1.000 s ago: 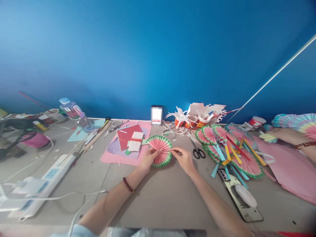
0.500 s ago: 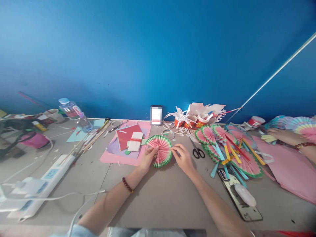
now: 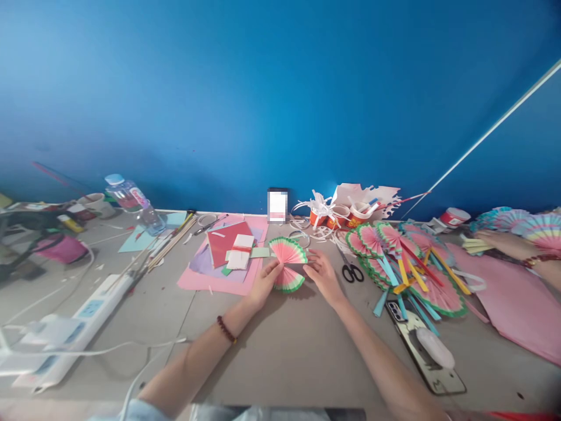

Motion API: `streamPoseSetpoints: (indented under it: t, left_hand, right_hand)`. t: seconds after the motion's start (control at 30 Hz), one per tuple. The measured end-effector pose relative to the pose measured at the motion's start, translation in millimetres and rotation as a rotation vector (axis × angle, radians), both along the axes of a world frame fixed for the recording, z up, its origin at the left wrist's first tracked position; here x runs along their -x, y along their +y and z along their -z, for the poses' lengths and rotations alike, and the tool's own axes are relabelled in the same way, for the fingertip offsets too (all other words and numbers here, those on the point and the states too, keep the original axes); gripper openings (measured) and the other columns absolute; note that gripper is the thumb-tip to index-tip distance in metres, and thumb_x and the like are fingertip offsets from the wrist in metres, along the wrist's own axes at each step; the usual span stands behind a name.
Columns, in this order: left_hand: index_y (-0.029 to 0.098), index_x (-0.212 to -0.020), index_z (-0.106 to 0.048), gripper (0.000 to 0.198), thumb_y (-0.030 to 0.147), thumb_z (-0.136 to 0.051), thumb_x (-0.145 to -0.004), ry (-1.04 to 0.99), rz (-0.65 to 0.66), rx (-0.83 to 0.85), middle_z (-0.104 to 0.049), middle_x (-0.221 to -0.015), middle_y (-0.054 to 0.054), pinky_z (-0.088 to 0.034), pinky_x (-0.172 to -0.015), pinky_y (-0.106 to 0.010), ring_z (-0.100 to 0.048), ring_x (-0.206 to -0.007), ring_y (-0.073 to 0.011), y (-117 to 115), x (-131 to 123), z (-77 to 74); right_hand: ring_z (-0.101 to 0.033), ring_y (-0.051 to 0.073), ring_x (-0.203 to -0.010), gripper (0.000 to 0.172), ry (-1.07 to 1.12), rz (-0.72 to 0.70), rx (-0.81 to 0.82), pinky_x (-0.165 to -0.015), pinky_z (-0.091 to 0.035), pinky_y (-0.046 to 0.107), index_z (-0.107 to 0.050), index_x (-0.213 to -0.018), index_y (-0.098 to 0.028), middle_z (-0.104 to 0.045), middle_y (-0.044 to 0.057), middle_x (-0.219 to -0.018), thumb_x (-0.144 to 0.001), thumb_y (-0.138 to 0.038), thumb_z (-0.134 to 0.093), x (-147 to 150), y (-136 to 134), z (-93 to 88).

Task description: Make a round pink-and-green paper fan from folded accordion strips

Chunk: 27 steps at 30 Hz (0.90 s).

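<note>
Near the middle of the table, a round pleated paper fan (image 3: 290,251), pink with a green border, is pinched at its centre by my left hand (image 3: 266,279). A wedge-shaped gap parts its upper and lower halves on the right side. My right hand (image 3: 323,275) is at that gap, its bent fingers apart and their tips close to the upper half's edge; whether they touch it is hard to tell. Left of the fan lie a light green paper strip (image 3: 260,252) and a white bundle with a red band (image 3: 240,252), on coloured paper sheets (image 3: 193,282).
Black-handled scissors (image 3: 353,273), a pile of finished fans (image 3: 442,292) and a phone (image 3: 438,374) lie to the right. Another person's hand (image 3: 495,241) is at far right. A power strip (image 3: 83,327), wooden sticks (image 3: 173,242) and a water bottle (image 3: 131,199) are left.
The fan's right side has parted into a gap, where before it was a nearly full disc. My right fingers have loosened and spread from their pinch at its edge.
</note>
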<state>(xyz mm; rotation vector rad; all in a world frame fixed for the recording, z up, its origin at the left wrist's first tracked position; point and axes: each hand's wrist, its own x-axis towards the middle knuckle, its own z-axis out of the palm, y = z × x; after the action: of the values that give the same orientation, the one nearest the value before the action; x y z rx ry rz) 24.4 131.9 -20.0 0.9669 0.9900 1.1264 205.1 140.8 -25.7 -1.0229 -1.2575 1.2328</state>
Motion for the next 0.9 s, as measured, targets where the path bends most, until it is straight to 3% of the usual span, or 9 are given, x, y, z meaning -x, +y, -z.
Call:
streamPoseSetpoints:
  t: [0.17,0.33,0.43,0.63,0.7,0.8,0.9]
  left_hand:
    - [0.017,-0.09,-0.07,0.043,0.055,-0.056,-0.076,0.087,0.18,-0.057,-0.07,-0.088,-0.007,-0.045,-0.079,-0.03,-0.06,-0.084,-0.0213,-6.0,-5.8,-8.2]
    - [0.012,-0.078,-0.067,0.048,0.058,-0.055,-0.074,0.313,0.252,-0.133,-0.055,-0.059,0.0,-0.036,-0.053,-0.024,-0.046,-0.057,-0.0122,-11.2,-10.3,-8.6]
    - [0.011,-0.072,-0.063,0.043,0.054,-0.059,-0.072,0.424,0.261,-0.176,-0.045,-0.053,0.004,-0.027,-0.048,-0.022,-0.037,-0.05,-0.0088,-13.1,-11.0,-6.1]
    - [0.014,-0.067,-0.064,0.045,0.053,-0.047,-0.081,0.416,0.176,-0.209,-0.056,-0.057,-0.002,-0.035,-0.052,-0.023,-0.047,-0.054,-0.0127,-15.0,-11.2,-4.2]
    - [0.015,-0.063,-0.063,0.046,0.053,-0.046,-0.082,0.404,0.168,-0.228,-0.056,-0.057,-0.002,-0.036,-0.052,-0.023,-0.047,-0.053,-0.0127,-15.0,-10.8,-4.2]
    - [0.016,-0.061,-0.061,0.045,0.052,-0.046,-0.083,0.374,0.201,-0.24,-0.057,-0.057,-0.002,-0.037,-0.052,-0.022,-0.048,-0.053,-0.0123,-14.4,-9.8,-4.6]
    - [0.016,-0.062,-0.062,0.044,0.052,-0.045,-0.083,0.365,0.241,-0.238,-0.057,-0.057,-0.001,-0.038,-0.054,-0.022,-0.048,-0.054,-0.012,-13.3,-8.6,-5.4]
  right_hand:
    - [-0.052,0.011,-0.056,0.042,-0.07,-0.161,0.191,-0.051,-0.044,0.024,-0.06,-0.097,-0.017,-0.063,0.002,-0.076,-0.066,-0.042,-0.072,4.0,-3.6,-1.1]
    - [-0.056,0.014,-0.059,0.035,-0.076,-0.093,0.241,-0.054,-0.044,0.025,-0.062,-0.082,-0.017,-0.065,0.002,-0.072,-0.063,-0.043,-0.075,6.4,-10.0,-6.6]
    - [-0.059,0.016,-0.062,0.034,-0.005,-0.055,0.273,-0.054,-0.043,0.025,-0.063,-0.079,-0.017,-0.065,0.003,-0.071,-0.062,-0.044,-0.074,8.4,-9.1,-4.8]
    - [-0.055,0.015,-0.059,0.033,0.012,0.03,0.208,-0.056,-0.044,0.026,-0.063,-0.075,-0.017,-0.064,0.001,-0.067,-0.062,-0.046,-0.073,10.4,-9.0,-4.3]
    - [-0.056,0.016,-0.063,0.031,-0.033,-0.022,0.154,-0.061,-0.045,0.028,-0.064,-0.076,-0.018,-0.065,0.001,-0.069,-0.065,-0.046,-0.071,10.6,-13.1,-11.3]
    - [-0.058,0.017,-0.071,0.027,-0.116,-0.219,0.099,-0.072,-0.046,0.029,-0.065,-0.072,-0.018,-0.065,0.002,-0.069,-0.073,-0.045,-0.065,11.7,-19.2,-20.7]
    - [-0.058,0.018,-0.068,0.027,-0.11,-0.169,0.131,-0.071,-0.046,0.029,-0.066,-0.068,-0.018,-0.065,0.001,-0.066,-0.071,-0.045,-0.066,13.6,-19.5,-17.8]
